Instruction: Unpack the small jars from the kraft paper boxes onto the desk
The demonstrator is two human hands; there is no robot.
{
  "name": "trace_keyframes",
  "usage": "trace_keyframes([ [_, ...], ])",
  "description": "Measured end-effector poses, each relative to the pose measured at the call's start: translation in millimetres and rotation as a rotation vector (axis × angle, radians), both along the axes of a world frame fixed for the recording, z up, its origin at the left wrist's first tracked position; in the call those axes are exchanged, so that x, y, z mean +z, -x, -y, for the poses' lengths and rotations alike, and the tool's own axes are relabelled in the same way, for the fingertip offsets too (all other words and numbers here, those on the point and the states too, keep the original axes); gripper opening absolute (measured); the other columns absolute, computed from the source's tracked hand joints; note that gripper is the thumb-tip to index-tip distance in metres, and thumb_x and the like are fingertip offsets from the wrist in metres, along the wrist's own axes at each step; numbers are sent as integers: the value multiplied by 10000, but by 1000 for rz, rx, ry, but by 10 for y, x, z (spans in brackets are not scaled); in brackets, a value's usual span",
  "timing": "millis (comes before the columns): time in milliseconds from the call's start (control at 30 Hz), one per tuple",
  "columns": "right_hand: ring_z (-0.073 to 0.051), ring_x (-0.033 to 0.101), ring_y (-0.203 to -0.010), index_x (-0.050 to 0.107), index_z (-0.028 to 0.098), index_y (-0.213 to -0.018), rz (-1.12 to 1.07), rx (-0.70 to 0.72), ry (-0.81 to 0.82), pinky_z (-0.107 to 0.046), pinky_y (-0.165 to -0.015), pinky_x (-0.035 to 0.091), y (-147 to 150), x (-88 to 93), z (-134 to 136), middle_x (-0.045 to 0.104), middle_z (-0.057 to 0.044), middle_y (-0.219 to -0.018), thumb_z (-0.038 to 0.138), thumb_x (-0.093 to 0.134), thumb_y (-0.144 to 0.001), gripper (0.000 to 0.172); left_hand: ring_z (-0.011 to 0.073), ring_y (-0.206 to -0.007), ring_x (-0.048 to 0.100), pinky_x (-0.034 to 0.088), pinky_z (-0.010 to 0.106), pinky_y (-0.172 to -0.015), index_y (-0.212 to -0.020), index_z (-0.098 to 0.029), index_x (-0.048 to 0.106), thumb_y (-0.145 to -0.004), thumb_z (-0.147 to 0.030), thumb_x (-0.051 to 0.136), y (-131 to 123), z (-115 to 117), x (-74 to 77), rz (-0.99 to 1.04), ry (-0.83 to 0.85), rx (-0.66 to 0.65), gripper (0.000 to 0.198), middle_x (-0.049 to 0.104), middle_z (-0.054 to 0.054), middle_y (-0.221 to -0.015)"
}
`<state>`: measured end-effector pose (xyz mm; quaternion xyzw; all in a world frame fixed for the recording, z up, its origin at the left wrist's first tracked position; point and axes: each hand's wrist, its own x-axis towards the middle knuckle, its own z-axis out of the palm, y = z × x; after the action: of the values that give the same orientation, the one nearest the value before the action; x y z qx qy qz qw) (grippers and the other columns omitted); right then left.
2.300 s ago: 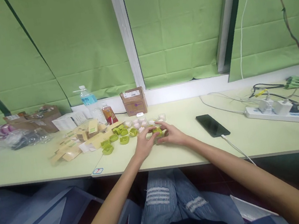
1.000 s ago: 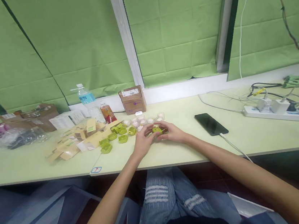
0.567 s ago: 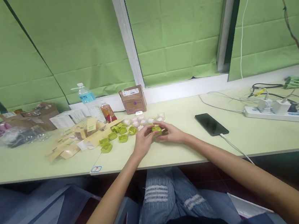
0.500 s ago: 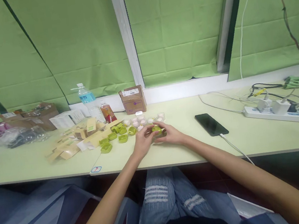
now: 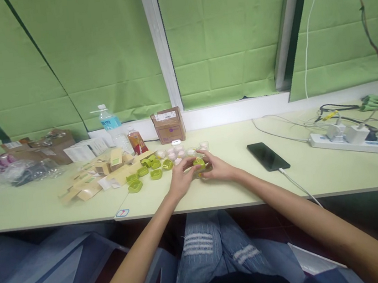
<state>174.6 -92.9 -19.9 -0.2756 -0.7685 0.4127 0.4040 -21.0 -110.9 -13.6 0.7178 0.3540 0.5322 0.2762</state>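
Both my hands are together above the middle of the table, around a small green plastic case. My left hand grips it from the left, thumb in front and fingers behind. My right hand closes on its right side, index finger at the top and thumb low; its exact contact is partly hidden. Several similar green plastic pieces lie to the left of my hands. Just behind my fingers stand several small clear round containers with pale contents, beside a white rounded case.
Flattened cardboard pieces are heaped at left. Behind them stand a water bottle, an orange drink bottle and a cardboard box. On the right lie a phone on a white cable and a power strip.
My right hand's fingers have spread wider around the green case, the index finger rising and the thumb dropping. My left hand keeps its grip in nearly the same place.
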Motion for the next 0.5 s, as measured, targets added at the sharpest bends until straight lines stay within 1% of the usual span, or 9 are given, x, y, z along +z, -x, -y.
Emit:
trace_keyframes([
  [67, -190, 661, -923, 242, 257, -1576, -27, 42, 47, -376, -883, 532, -17, -9, -21, 665, -52, -1136, 211, 774, -739, 993, 254, -1067, 723, 555, 450, -1028, -1129, -168, 715, -837, -387, 771, 0, -5, 0, -17, 33, -32, 369, 757, 108, -1145],
  [167, -196, 663, -940, 271, 243, -1564, -36, 54, 72, -385, -900, 535, -32, -24, -44, 663, -45, -1105, 213, 779, -745, 964, 253, -1068, 720, 558, 448, -1020, -1141, -165, 721, -837, -378, 769, -2, -3, 11, -43, 54, -59, 374, 750, 116, -1180],
  [300, -205, 670, -970, 337, 242, -1517, -49, 60, 74, -400, -922, 541, -37, -33, -57, 670, -47, -1109, 224, 795, -744, 898, 259, -1036, 727, 584, 433, -965, -1101, -185, 759, -839, -392, 758, -10, 18, 40, -117, 46, -31, 334, 768, 95, -1149],
  [400, -208, 676, -1011, 420, 239, -1432, -66, 58, 52, -413, -960, 536, -42, -37, -62, 674, -58, -1150, 241, 810, -735, 799, 271, -1058, 725, 593, 428, -940, -1060, -193, 788, -842, -406, 751, -12, 34, 52, -164, 39, 7, 306, 775, 94, -1151],
  [500, -211, 687, -1018, 525, 229, -1254, -70, 37, 19, -411, -954, 543, -58, -41, -59, 689, -57, -1137, 284, 827, -730, 607, 287, -1122, 712, 593, 434, -940, -1036, -190, 802, -851, -431, 743, 5, 42, 52, -198, 14, 29, 309, 756, 116, -1213],
])
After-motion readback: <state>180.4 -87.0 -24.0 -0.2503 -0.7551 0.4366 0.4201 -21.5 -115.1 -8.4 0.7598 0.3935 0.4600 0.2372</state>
